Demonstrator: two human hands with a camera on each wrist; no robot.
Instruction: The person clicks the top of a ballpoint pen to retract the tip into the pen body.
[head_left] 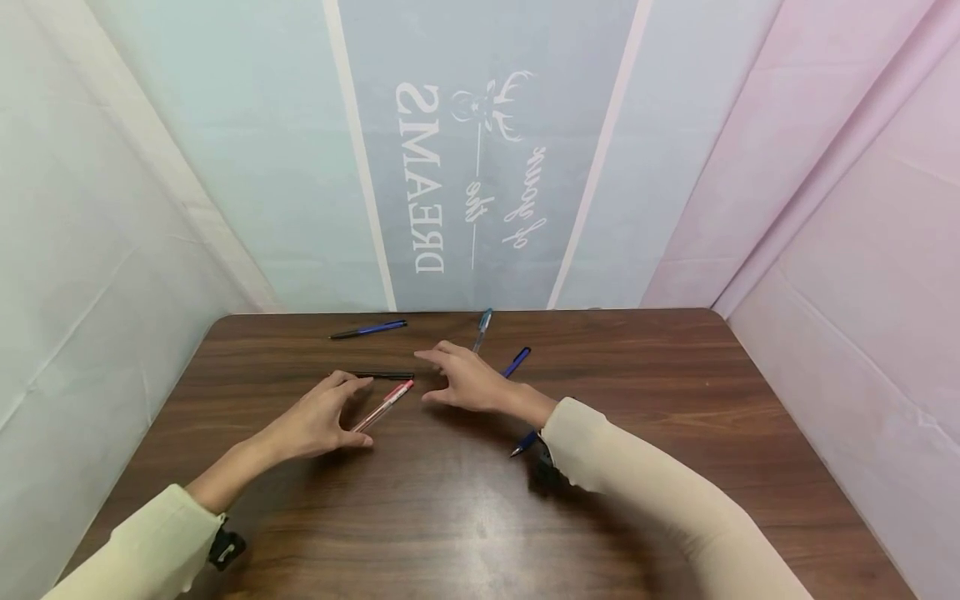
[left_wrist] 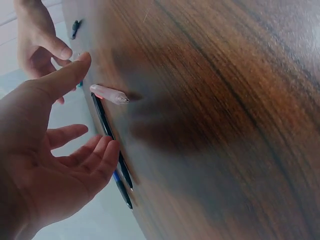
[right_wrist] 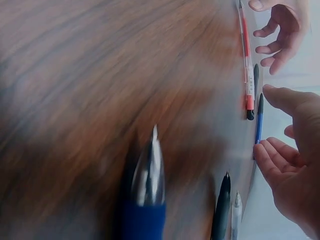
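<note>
My left hand [head_left: 318,417] hovers with thumb and fingers spread around the near end of a red pen [head_left: 395,394], holding nothing. Just behind the red pen lies a black pen [head_left: 390,376], its left end hidden by the fingers. Right of these, my right hand [head_left: 472,379] is held over the table, thumb apart from the loosely bent fingers, nothing between them. A clear pen with a teal cap [head_left: 485,321] and a blue pen [head_left: 519,360] lie beyond it, partly covered. A second blue pen [right_wrist: 150,200] shows its metal tip close up in the right wrist view, mostly under the right sleeve.
Another blue pen [head_left: 375,329] lies near the back edge of the brown wooden table [head_left: 675,375]. Printed cloth [head_left: 480,283] hangs behind that edge, and pale curtains [head_left: 862,292] stand along both sides. Dark wrist devices [head_left: 227,550] sit at the sleeves.
</note>
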